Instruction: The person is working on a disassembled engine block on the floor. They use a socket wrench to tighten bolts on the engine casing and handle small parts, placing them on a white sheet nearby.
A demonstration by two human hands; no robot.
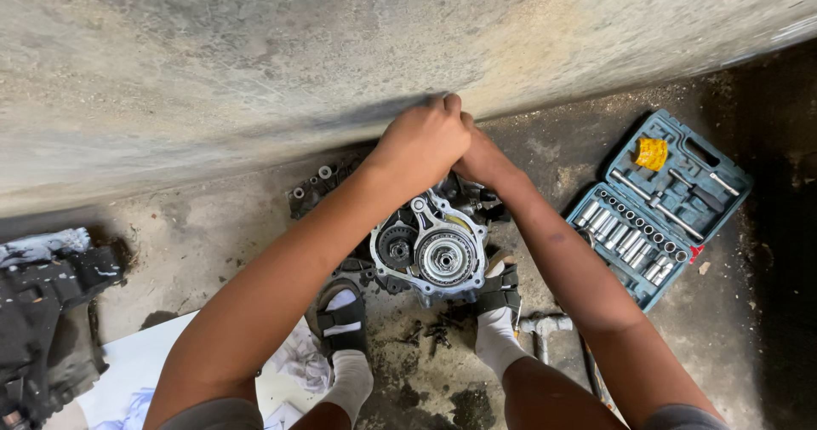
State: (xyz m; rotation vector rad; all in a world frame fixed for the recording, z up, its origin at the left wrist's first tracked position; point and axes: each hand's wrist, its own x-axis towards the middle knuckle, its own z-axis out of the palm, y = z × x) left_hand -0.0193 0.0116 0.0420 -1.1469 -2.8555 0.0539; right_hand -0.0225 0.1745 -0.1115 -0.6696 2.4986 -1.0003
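Both hands meet at the far edge of an engine case (pixel 430 247) that stands on the stained concrete floor (pixel 213 234) close against a rough grey wall (pixel 255 55). The left hand (pixel 423 143) is curled into a closed fist, knuckles toward the wall, and lies over the right hand (pixel 482 159), so that the two touch; the right hand's grip is largely covered and what either hand closes on cannot be told, since the fingers hide it. The engine case sits between the person's two feet, its open face turned up toward the camera, with a round silver clutch hub (pixel 445 257) showing in the nearer part and a darker gear (pixel 397 249) just beside it on the left. The case's long axis runs roughly away from the person toward the wall, and the hands are at its far end. The left foot (pixel 343 328) and right foot (pixel 498 298), each in a white sock and black sandal, stand just beside the case on either side. A few loose dark bolts (pixel 430 335) lie on the floor between the feet. To the right, well apart from the case, an open blue socket set (pixel 657 206) lies at a slant, with rows of silver sockets and a yellow piece in its upper corner. At the left edge lie black plastic parts (pixel 47 311), with white paper (pixel 136 366) beside them.
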